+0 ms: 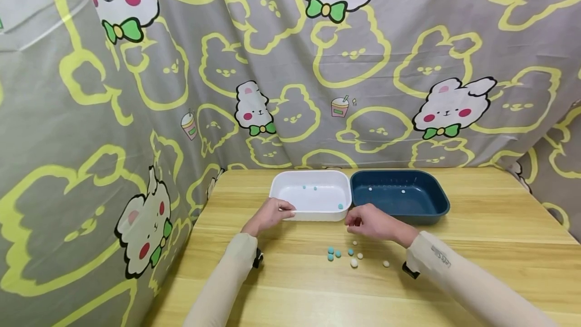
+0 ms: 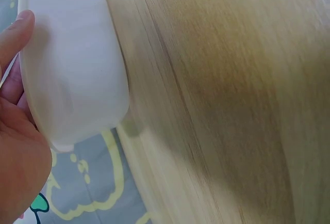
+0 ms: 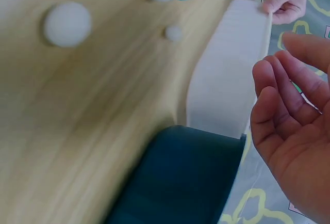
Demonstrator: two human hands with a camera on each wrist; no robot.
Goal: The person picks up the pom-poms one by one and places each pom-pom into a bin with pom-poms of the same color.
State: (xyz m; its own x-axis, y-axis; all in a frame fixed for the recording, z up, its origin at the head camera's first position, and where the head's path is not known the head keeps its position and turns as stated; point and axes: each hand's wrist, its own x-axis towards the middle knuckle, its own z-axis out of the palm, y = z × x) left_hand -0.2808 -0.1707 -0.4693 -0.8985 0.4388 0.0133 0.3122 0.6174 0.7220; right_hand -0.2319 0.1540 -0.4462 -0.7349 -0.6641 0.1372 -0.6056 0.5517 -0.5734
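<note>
White basin (image 1: 317,215) with its surroundings: a patterned curtain (image 1: 290,72) is hanging behind a wooden table (image 1: 290,296), and the basin is standing on the table's far part. A navy basin (image 1: 428,217) is lying end to end with it, on the right. The head view is exposing both interiors; the wrist views are presenting mainly outer walls. The white basin's mouth is facing upward, and its long axis is running left to right, parallel to the table's far edge, one short end pointing at the navy basin.

The left hand (image 1: 270,214) is gripping the rim near the left front corner; the left wrist view is revealing the thumb (image 2: 18,30) against the outer wall and fingers (image 2: 14,82) behind the rim. The right hand (image 1: 374,222) is hovering beside the right front corner, grasping nothing visible: the right wrist view is disclosing loosely curled fingers and a bare palm, which the head view is concealing.

Three blue balls (image 1: 340,206) are resting in the white basin, two white balls (image 1: 403,192) in the navy one; eight loose balls (image 1: 354,263), four blue and four white, are lying in front.
</note>
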